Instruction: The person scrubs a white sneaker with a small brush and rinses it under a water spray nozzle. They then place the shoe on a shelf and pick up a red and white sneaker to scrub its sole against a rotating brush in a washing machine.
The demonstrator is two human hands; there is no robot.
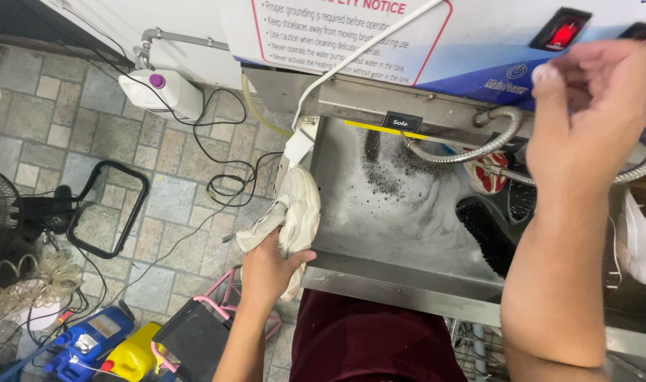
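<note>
My left hand [270,265] grips a dirty white sneaker [295,212] at the left rim of a steel wash tank [401,279]. The shoe hangs half over the rim, its tongue drooping to the left. My right hand [592,106] is raised in front of the machine's panel, fingers curled together with the thumb tip up, nothing visible in it. A lit red switch [563,32] sits just left of that hand. The tank floor is wet with soap foam [390,177] and dark grit.
Flexible metal hoses [471,148] cross the tank's back. A black brush [486,230] lies in the tank; another white shoe [638,237] is at far right. On the tiled floor: white jug [160,88], black cables [224,170], fan [1,212], blue and yellow containers [111,343].
</note>
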